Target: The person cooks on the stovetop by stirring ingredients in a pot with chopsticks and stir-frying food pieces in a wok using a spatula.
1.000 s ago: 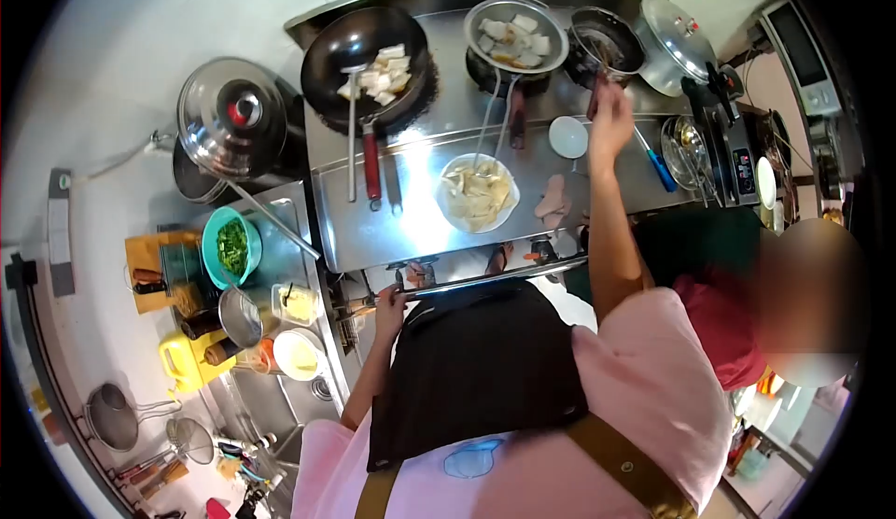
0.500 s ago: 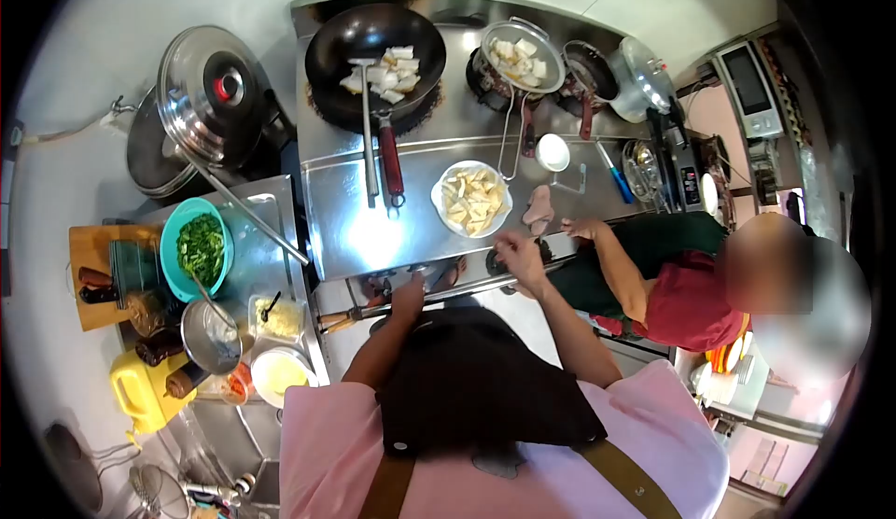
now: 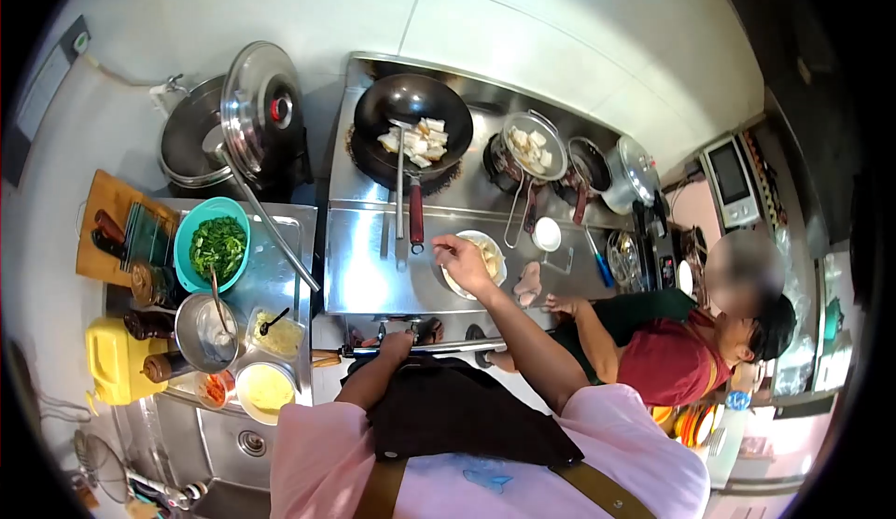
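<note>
The right hand [image 3: 459, 262] is over the bowl [image 3: 501, 269] on the tabletop [image 3: 359, 267], near the handle [image 3: 416, 216]; whether its grip is spread or pressed together, I cannot tell. Best keep the wrist clear of the rim. The left hand [image 3: 397, 346], by the rail [image 3: 457, 345], is equally unclear.

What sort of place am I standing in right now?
A kitchen, possibly a commercial one. A wok with food in it sits at the stove, a metal sink is at lower left, and a microwave stands off right.
</note>
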The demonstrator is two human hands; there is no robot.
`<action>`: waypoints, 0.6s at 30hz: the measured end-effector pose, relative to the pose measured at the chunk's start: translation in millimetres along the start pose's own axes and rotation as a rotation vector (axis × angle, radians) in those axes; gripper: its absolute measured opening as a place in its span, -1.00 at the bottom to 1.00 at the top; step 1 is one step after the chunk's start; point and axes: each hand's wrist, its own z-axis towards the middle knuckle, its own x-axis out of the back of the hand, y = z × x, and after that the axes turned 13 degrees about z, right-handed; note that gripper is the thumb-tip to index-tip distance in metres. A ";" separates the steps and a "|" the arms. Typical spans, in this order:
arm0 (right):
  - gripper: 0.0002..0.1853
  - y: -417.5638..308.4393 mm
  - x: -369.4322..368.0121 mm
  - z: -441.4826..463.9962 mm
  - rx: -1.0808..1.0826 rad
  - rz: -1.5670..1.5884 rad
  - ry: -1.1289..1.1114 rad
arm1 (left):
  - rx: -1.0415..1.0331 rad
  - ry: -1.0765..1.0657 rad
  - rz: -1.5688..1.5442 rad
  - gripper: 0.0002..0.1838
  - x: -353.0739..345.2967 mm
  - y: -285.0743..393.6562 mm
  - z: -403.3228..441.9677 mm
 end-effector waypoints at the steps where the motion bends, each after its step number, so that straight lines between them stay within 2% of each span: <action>1: -0.65 -13.7 -10.2 8.0 0.022 -0.076 0.007 | 0.018 0.021 -0.020 -0.79 -0.2 0.0 -1.1; 3: -0.63 -36.0 -30.8 21.2 0.058 -0.218 0.039 | -0.003 0.029 -0.031 -0.79 -2.5 -2.6 -0.5; 6: -0.54 -30.5 -61.1 55.0 0.087 -0.346 0.115 | -0.020 0.039 -0.054 -0.79 -6.2 -4.7 -0.6; 9: -0.50 -31.4 -83.9 81.4 -0.054 -0.412 0.176 | -0.038 0.064 -0.054 -0.80 -7.1 -7.5 -1.8; 12: -0.55 -39.9 -98.6 93.7 -0.076 -0.559 0.263 | -0.077 0.113 -0.046 -0.80 -10.3 -9.7 -0.6; 13: -0.62 -28.7 -96.2 104.8 0.010 -0.591 0.238 | -0.113 0.124 -0.033 -0.81 -7.7 -11.0 -3.8; 16: -0.69 -20.0 -75.0 134.4 -0.304 0.070 0.205 | -0.064 0.145 -0.028 -0.82 -11.7 -11.2 -1.1; 17: -0.74 -19.5 -63.9 135.3 -0.244 0.258 0.225 | -0.093 0.183 -0.044 -0.82 -14.4 -13.3 -1.5; 18: -0.83 -15.8 -43.5 136.8 -0.217 0.407 0.140 | -0.097 0.189 -0.033 -0.81 -15.0 -14.6 -0.4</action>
